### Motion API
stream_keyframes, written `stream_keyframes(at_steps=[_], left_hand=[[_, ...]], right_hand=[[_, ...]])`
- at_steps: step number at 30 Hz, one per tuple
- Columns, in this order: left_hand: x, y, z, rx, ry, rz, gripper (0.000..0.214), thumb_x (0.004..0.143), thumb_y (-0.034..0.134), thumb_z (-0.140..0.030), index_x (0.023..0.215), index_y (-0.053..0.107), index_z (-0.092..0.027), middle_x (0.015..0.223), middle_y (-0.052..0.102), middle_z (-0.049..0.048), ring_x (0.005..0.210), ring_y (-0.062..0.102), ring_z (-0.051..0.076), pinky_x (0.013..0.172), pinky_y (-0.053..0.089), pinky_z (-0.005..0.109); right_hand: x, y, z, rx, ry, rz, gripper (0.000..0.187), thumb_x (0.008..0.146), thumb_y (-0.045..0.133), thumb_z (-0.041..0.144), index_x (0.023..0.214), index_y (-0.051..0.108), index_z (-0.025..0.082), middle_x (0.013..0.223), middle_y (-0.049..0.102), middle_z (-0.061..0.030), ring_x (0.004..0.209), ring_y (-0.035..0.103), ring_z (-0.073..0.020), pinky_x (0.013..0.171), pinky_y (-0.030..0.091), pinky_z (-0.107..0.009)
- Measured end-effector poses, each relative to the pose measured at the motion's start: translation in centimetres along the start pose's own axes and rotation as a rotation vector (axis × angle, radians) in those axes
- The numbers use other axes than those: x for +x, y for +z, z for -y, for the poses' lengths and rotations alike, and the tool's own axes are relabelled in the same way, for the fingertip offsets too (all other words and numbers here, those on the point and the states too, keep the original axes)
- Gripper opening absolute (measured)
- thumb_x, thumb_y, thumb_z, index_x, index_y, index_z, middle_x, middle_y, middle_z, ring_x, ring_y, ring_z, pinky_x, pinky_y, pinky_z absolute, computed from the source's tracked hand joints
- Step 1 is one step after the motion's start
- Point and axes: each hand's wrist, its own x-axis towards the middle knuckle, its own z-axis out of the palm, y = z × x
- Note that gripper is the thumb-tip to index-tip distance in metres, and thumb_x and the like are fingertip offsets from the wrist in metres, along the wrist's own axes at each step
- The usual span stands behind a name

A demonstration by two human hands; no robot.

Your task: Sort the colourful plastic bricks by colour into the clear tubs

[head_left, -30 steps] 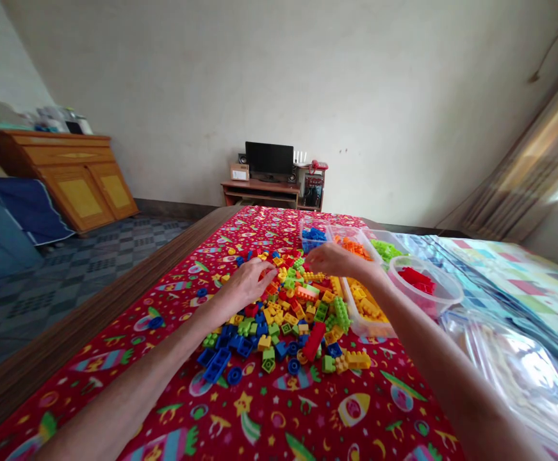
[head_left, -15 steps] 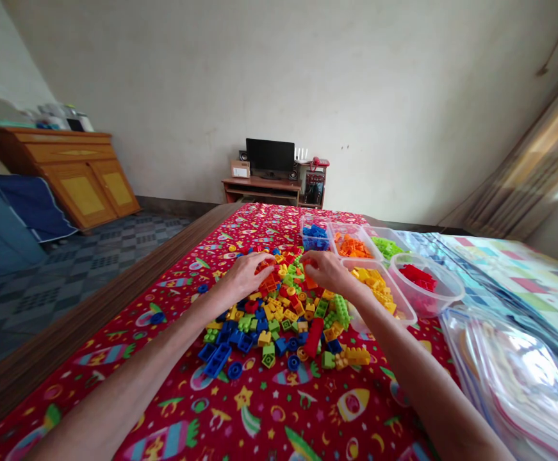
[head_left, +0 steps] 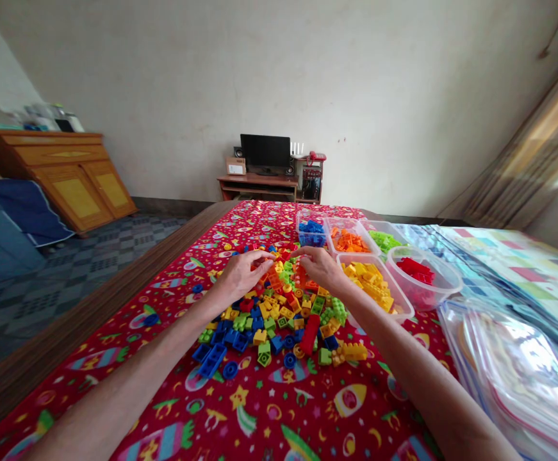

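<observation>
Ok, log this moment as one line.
left hand: at brick pile, grip unclear | right hand: at orange brick, grip unclear | tubs: one brick colour each

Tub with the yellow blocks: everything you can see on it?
The tub looks like clear, thin plastic: roughly rectangular, rounded corners, narrow rim, open top. It stands upright on the red printed cloth, heaped with yellow blocks. The loose block pile lies to its left, the tub of orange blocks behind it, the round tub of red blocks to its right. The right forearm hides its near-left part. Can't tell whether it touches its neighbours.
</observation>
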Motion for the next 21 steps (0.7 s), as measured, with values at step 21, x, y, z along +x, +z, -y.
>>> stream_keyframes(at_steps=[21], left_hand=[[-1.1, 2.6, -0.9, -0.340, -0.410, -0.149, 0.050, 0.091, 0.036, -0.054, 0.123, 0.048, -0.017, 0.090, 0.061, 0.0051, 0.080, 0.061, 0.018, 0.068, 0.052, 0.028]], right_hand=[[-1.3, 3.3, 0.4, 0.166, -0.034, 0.114, 0.019, 0.080, 0.056, 0.027, 0.094, 0.064, 0.017, 0.072, 0.058, 0.0025, 0.064, 0.050, -0.0097, 0.059, 0.039, -0.020]])
